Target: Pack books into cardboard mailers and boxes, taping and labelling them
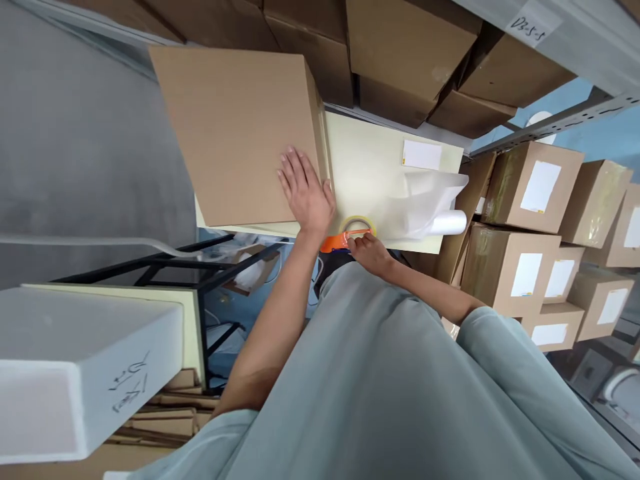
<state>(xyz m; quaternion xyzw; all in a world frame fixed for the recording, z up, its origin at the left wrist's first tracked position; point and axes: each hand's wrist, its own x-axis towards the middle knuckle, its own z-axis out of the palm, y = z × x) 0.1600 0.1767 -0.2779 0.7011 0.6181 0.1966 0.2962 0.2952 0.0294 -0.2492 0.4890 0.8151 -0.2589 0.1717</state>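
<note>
A large brown cardboard box [235,127] stands on the left part of a pale table [360,153]. My left hand [307,193] lies on the box near its right edge, fingers stretched out. At the table's front edge, my right hand [369,253] is closed around part of an orange tape dispenser [334,243]. The dispenser holds a roll of yellowish tape [357,221]. To the right of it, translucent white wrap [430,200] is spread out from a white roll [450,223]. A white label sheet [421,154] lies near the table's back edge.
Cardboard boxes [410,47] fill a shelf behind the table. More labelled boxes [520,267] are stacked at the right. A white foam box [90,360] stands at the lower left, above flattened cardboard [160,420]. A black metal frame [200,287] is below the table's left side.
</note>
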